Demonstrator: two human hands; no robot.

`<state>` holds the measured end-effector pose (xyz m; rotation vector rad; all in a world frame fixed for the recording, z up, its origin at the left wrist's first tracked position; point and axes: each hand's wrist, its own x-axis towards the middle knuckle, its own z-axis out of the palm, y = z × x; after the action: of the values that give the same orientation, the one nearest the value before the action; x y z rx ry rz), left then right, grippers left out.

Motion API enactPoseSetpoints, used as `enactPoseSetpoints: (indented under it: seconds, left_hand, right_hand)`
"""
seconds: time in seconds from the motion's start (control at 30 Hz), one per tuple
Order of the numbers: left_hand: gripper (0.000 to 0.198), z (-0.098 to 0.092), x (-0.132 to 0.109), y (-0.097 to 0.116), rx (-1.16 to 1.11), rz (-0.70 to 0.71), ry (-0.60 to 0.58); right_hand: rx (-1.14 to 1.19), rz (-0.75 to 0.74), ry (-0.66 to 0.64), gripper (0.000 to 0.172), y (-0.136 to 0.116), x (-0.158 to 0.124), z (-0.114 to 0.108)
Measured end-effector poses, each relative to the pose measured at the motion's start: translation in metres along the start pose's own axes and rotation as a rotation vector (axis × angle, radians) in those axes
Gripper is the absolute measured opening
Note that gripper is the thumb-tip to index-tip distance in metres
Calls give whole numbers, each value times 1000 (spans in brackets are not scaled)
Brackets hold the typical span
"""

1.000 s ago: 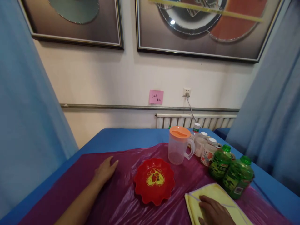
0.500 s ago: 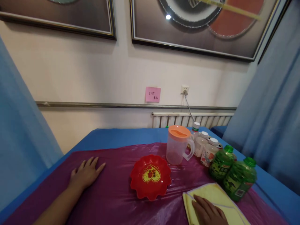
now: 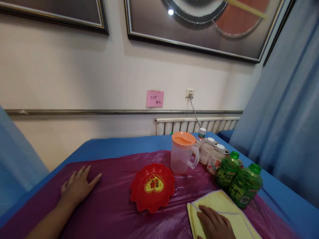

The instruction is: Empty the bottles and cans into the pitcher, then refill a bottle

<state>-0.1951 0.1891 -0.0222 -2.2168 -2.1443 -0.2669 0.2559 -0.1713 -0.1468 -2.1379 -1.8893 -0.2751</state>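
Note:
My left hand (image 3: 78, 187) lies on the purple plastic sheet (image 3: 109, 212), palm down with its fingers spread, holding nothing. Over at the lower right, my right hand (image 3: 215, 222) rests with extended fingers on top of a folded yellow cloth (image 3: 229, 202). Between the hands sits a red scalloped plate (image 3: 139, 186) with a yellow heart design in its middle. Just behind it, to the right, stands a clear plastic pitcher (image 3: 179, 159) with an orange lid. Neither hand touches the plate or the pitcher.
Two green bottles (image 3: 245, 186) stand behind the cloth, beside clear jars with white lids (image 3: 215, 159) and a small clear bottle (image 3: 201, 136). Blue fabric (image 3: 119, 146) covers the table under the sheet. A radiator (image 3: 179, 126) and blue curtains (image 3: 276, 132) surround it.
The view has turned slightly right, so everything appears further left. Both hands stay about where they were, the left on the sheet and the right on the cloth.

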Motion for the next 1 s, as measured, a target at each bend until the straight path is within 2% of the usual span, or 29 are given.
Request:
enactPoseSetpoints:
  seconds: [0.1, 0.2, 0.3, 0.4, 0.5, 0.57, 0.63, 0.73, 0.83, 0.9, 1.0]
  left_hand:
    - [87, -13, -14, -1, 0, 19, 11]
    - [81, -30, -42, -3, -9, 42, 39]
    - [78, -51, -79, 3, -58, 65, 54]
    - [77, -75, -114, 24, -162, 80, -53]
    - [73, -102, -134, 58, -165, 163, -147]
    - [67, -122, -137, 84, -154, 266, -219]
    - [66, -145, -133, 109, -136, 336, -255]
    - [64, -181, -122, 142, -150, 409, -181]
    - [65, -212, -117, 165, -137, 392, -52]
    - [65, -225, -120, 175, -143, 358, 46]
    - [61, -229, -135, 182, -191, 249, 192]
  right_hand:
    - [97, -91, -107, 53, 14, 1, -5]
    - [156, -73, -211, 56, 19, 6, -18]
    - [223, -19, -377, 58, 10, 16, -47]
    - [296, -32, -471, 60, -4, 28, -89]
    - [425, -110, -313, 53, -19, 48, -131]
    - [540, -144, -178, 51, -32, 70, -155]
    - [658, -231, -114, 56, -46, 101, -175]
    - [834, -296, 56, 64, -71, 154, -202]
    - [1091, -244, 239, 67, -96, 195, -224]
    - [1294, -222, 367, 67, -110, 207, -234]
    - [1484, -223, 591, 65, -126, 201, -243]
